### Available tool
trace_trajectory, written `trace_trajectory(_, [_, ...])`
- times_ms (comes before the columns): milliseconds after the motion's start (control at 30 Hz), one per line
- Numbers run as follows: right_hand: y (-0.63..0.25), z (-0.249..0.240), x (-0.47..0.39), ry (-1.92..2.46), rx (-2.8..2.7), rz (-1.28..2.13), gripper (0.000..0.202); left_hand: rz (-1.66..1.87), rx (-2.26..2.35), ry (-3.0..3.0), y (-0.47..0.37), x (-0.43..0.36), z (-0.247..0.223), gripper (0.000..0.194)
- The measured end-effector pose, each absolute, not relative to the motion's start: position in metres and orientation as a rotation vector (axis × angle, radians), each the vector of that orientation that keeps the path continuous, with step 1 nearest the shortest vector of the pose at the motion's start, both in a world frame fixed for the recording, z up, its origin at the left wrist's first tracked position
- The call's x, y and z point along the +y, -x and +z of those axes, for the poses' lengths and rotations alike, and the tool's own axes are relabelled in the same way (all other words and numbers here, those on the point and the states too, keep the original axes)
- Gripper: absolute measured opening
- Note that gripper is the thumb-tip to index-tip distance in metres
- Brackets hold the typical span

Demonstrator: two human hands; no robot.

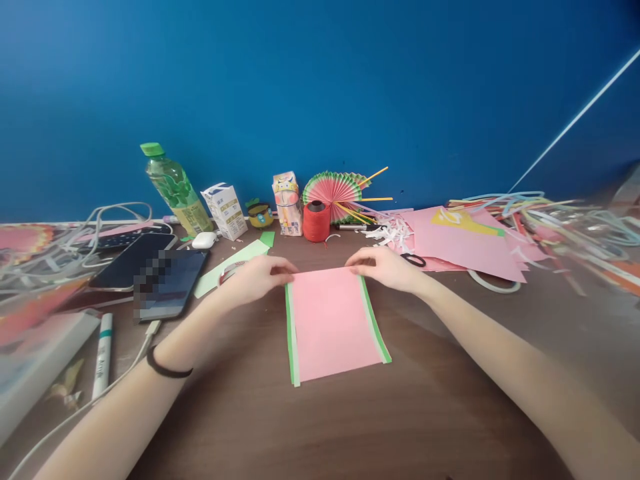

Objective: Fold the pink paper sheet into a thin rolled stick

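Observation:
A pink sheet of paper lies on the brown table in front of me, with light and dark green strips along its left and right edges. My left hand pinches its far left corner between thumb and fingers. At the far right corner, my right hand grips the same sheet in the same way. Behind my left hand lies a pale green piece of paper, with the handle of what look like scissors partly hidden by the hand. A black ring-shaped handle shows just beyond my right hand.
Along the blue wall stand a green bottle, a white carton, a red thread spool and a folded watermelon-patterned paper fan. Phones, cables and a marker lie left. Pink paper and scraps lie right.

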State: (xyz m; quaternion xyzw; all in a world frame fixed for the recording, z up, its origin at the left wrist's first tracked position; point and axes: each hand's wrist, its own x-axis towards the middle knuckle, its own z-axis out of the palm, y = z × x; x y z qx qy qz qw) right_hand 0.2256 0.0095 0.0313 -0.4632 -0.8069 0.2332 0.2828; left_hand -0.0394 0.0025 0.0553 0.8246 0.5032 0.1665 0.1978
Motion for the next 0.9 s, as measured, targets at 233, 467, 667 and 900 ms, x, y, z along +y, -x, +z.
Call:
trace_trajectory(233, [-0.223, 0.012, 0.018, 1.146, -2.418, 0.360, 0.010, 0.203, 1.369, -2.486, 0.040, 0.009, 0.038, 0.017])
trace_trajectory(467, [-0.220, 0.012, 0.015, 1.153, -2.560, 0.144, 0.014, 0.075, 1.476, -2.713, 0.035, 0.005, 0.040, 0.012])
trace_trajectory(667, [-0.211, 0.013, 0.009, 1.235, -2.676, -0.300, 0.014, -0.034, 1.547, -2.888, 0.030, -0.003, 0.041, 0.016])
trace_trajectory(900, [-0.208, 0.012, 0.003, 1.235, -2.708, -0.527, 0.014, -0.084, 1.601, -3.022, 0.026, -0.003, 0.036, 0.013])
